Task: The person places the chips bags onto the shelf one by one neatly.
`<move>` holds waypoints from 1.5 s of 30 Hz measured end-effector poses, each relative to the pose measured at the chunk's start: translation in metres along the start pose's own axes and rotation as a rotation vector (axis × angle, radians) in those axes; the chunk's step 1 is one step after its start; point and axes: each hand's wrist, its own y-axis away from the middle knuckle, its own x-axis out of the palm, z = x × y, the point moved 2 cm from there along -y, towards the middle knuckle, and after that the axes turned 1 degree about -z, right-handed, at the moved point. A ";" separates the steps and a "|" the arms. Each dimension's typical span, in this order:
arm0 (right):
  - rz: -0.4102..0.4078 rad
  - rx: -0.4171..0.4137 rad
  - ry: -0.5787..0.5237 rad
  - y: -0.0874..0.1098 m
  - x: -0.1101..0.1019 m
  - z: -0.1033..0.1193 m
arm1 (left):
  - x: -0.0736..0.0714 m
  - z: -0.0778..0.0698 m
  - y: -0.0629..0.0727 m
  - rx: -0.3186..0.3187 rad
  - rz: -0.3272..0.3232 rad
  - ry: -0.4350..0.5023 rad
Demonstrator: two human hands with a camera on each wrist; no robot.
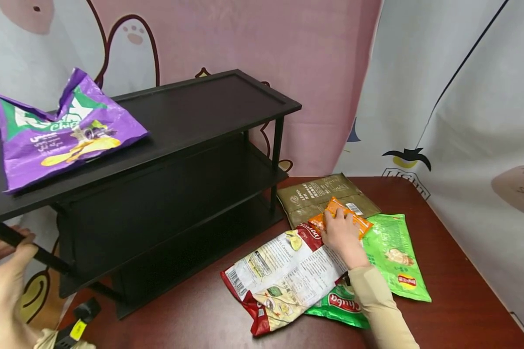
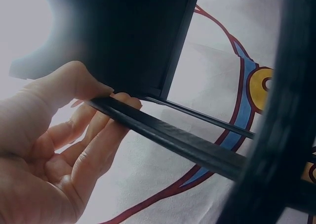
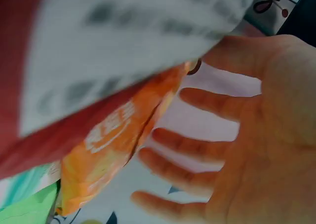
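My left hand (image 1: 8, 286) is at the left end of a black three-tier shelf (image 1: 192, 106), its thumb and fingertips pinching a black post (image 2: 168, 135) of it. My right hand (image 1: 344, 237) reaches over a small orange snack bag (image 1: 361, 225), fingers spread; in the right wrist view that hand (image 3: 261, 130) has its fingers straight beside the orange bag (image 3: 108, 145). Under the orange bag lie a brown bag (image 1: 307, 198) and, nearer me, a white-and-red cassava chips bag (image 1: 279, 274). A light green bag (image 1: 397, 257) is to the right of my right hand.
A purple chips bag (image 1: 70, 140) leans on the shelf's top left. A green Chuba bag (image 1: 340, 305) is partly covered by the white-and-red one and my right forearm. The bags lie on a reddish-brown table (image 1: 458, 291), with printed cloth (image 1: 323, 72) hanging behind.
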 end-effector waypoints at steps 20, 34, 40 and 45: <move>-0.244 -0.190 0.096 -0.007 0.010 -0.031 | 0.001 0.005 0.000 0.027 -0.028 0.019; -0.242 -0.195 -0.034 -0.016 -0.012 -0.052 | 0.000 0.004 0.000 0.046 -0.032 0.022; -0.248 -0.124 -0.080 -0.018 -0.026 -0.063 | 0.000 0.005 0.000 0.013 -0.020 0.023; -0.269 -0.075 -0.172 -0.016 -0.042 -0.068 | -0.001 0.006 -0.001 0.018 -0.019 0.041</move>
